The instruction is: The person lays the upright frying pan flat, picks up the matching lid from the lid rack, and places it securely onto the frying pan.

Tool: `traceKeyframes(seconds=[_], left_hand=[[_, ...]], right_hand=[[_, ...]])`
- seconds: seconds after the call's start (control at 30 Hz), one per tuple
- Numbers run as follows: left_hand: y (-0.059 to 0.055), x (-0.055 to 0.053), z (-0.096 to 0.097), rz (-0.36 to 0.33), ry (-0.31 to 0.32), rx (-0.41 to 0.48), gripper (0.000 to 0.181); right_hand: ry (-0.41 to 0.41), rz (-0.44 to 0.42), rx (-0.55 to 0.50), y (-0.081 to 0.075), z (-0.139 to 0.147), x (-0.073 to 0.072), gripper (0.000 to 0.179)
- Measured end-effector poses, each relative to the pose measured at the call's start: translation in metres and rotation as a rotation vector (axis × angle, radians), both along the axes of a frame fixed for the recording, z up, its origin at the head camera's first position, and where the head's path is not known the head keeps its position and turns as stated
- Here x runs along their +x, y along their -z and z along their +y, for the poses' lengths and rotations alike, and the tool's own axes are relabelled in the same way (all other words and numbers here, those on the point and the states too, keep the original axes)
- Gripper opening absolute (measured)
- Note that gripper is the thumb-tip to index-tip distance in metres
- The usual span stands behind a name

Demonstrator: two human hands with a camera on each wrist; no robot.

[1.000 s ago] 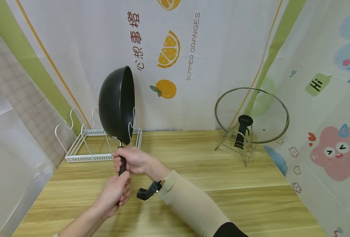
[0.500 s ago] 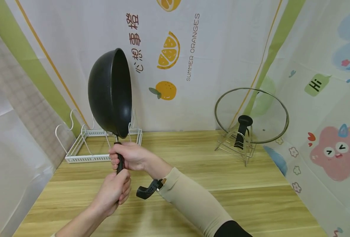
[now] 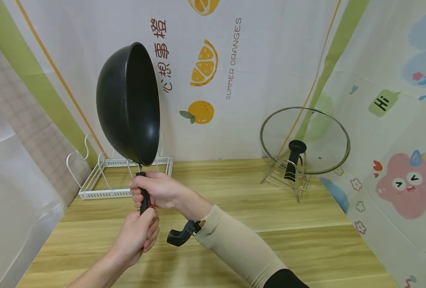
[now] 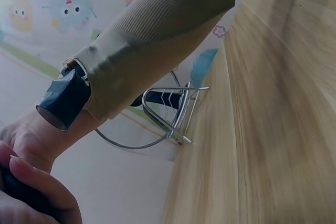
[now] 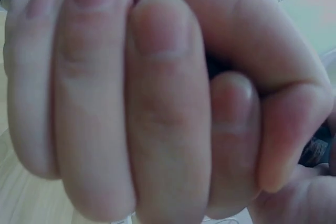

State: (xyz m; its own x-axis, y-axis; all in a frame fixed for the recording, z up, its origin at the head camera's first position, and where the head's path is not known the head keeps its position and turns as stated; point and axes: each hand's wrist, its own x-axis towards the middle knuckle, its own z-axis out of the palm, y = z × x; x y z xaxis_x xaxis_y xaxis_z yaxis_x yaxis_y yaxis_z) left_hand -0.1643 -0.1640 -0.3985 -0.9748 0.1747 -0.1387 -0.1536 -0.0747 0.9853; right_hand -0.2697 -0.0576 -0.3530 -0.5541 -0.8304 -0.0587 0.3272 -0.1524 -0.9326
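Note:
A deep black wok (image 3: 112,104) is held upright on edge in the head view, its hollow side facing right. My right hand (image 3: 159,190) grips the upper part of its black handle (image 3: 145,200), just below the bowl. Lower on the same handle my left hand (image 3: 137,236) is wrapped round the grip. Curled fingers (image 5: 163,103) of the right hand fill the right wrist view, and the handle is mostly hidden there. Behind and below the wok stands a white wire pan rack (image 3: 106,194), partly covered by the bowl.
At the right a glass lid (image 3: 328,136) with a steel rim and black knob leans in a small wire stand (image 3: 299,184). A wood-grain table (image 3: 234,192) lies underneath. Printed curtains (image 3: 256,80) hang at the back and sides.
The wok has risen and come nearer and slightly left, looking larger and away from the rack's wires. Both hands keep their grip on the handle, shifting slightly left.

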Motion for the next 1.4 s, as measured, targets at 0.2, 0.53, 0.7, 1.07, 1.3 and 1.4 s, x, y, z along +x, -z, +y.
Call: traceKeyframes(seconds=[0.2,0.53,0.7,1.07,1.3,1.4], left_hand=[[0.000,0.003,0.001,0.039,0.090,0.046,0.048],[0.006,0.004,0.003,0.061,0.266,0.107,0.045],[0.010,0.005,0.008,0.063,0.332,0.134,0.045],[0.018,0.007,0.021,0.012,0.446,0.220,0.042],[0.021,0.007,0.028,-0.035,0.497,0.253,0.037],[0.022,0.007,0.029,-0.054,0.511,0.262,0.033]], right_hand=[[0.053,0.029,0.015,-0.005,0.006,0.008,0.033],[0.085,0.116,0.047,-0.005,0.024,0.019,0.030],[0.120,0.128,0.062,-0.001,0.035,0.024,0.028],[0.224,0.093,0.101,0.009,0.055,0.035,0.021],[0.284,0.030,0.114,0.017,0.067,0.039,0.015],[0.303,0.013,0.112,0.020,0.071,0.040,0.015]])
